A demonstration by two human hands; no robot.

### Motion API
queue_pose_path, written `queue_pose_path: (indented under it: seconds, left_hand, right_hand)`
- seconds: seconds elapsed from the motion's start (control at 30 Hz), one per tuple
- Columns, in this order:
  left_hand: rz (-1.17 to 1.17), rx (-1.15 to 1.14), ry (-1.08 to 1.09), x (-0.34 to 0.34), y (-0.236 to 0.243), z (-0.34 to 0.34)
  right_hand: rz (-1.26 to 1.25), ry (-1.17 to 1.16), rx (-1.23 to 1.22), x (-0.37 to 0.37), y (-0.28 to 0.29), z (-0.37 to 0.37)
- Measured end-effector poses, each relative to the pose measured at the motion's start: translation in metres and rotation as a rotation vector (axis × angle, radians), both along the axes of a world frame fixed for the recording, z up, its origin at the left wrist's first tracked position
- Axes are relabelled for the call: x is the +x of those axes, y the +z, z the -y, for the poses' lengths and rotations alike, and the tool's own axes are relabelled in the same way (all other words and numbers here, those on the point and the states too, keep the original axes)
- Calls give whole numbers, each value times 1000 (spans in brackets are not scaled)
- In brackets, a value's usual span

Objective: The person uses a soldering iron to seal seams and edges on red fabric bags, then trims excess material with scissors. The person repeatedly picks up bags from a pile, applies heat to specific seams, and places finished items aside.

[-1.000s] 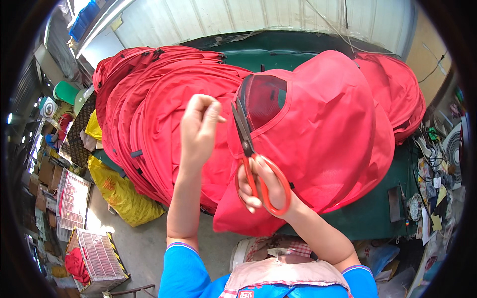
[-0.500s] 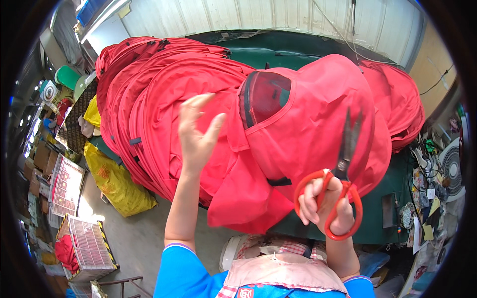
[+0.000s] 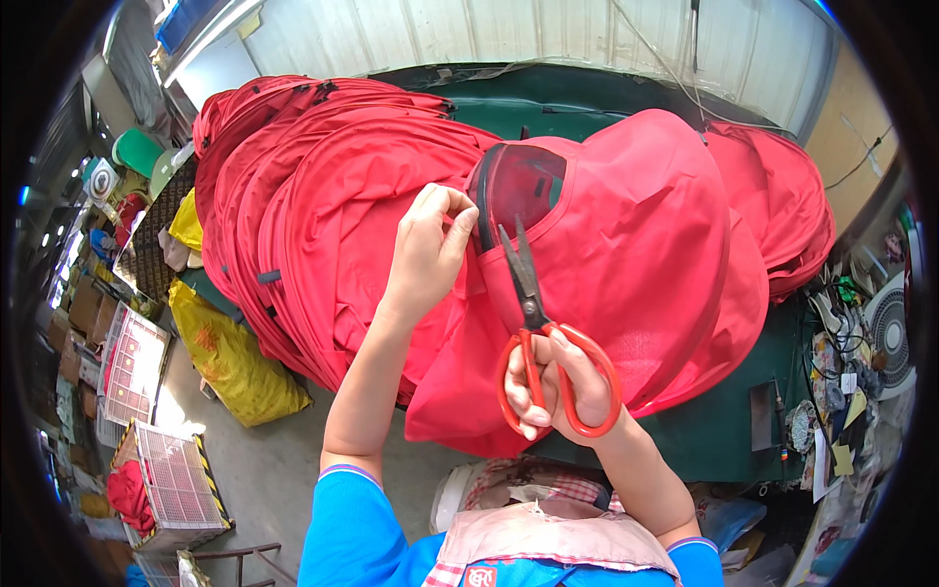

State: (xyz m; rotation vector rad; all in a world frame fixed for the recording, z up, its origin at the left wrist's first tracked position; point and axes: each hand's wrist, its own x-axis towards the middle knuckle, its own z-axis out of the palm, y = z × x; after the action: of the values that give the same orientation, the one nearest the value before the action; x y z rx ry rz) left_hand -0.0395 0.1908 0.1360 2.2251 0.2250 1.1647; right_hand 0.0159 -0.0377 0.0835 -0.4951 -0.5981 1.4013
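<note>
My right hand [image 3: 577, 383] grips a pair of scissors [image 3: 531, 298] by its orange-red loop handles. Their dark blades are slightly apart and point up toward the lower edge of a dark mesh window [image 3: 528, 191]. This window is sewn into a red fabric piece [image 3: 636, 235] that bulges up from the table. My left hand [image 3: 427, 252] is at the window's black-trimmed left edge, thumb and fingers curled together in a pinch. What lies between those fingertips is too small to make out. Left of it spreads a big stack of folded red fabric [image 3: 303, 205] with black tabs.
The dark green table [image 3: 685, 440] carries more red fabric [image 3: 778, 205] at the right. A ruler-like dark plate [image 3: 762, 416], a fan [image 3: 888, 333] and clutter stand on the right. At left are a yellow sack [image 3: 230, 357] and a wire crate [image 3: 181, 479].
The scissors in my right hand have swung left and now point at the window. My left hand has moved right to the window's edge, and its spread fingers have closed.
</note>
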Motion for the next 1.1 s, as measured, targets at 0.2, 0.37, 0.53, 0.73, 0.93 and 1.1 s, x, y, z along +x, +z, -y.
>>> queue_pose_path:
  seconds: [0.2, 0.37, 0.53, 0.73, 0.93, 1.1]
  left_hand:
    - [150, 115, 97, -15, 3, -9]
    - [-204, 35, -585, -56, 9, 48]
    - [58, -458, -1080, -97, -26, 125]
    - [-863, -1491, -927, -76, -143, 210]
    - [-205, -1691, -436, -42, -181, 239]
    - [206, -1770, -550, -13, -203, 213]
  right_hand:
    - [-75, -96, 66, -10, 10, 3]
    - [48, -271, 219, 3, 4, 48]
    - [129, -377, -2, 10, 8, 137]
    - [587, -1249, -536, 71, -1, 290]
    - [1603, -1403, -1644, 183, -55, 466]
    - [1747, -1319, -1622, 246, -128, 533]
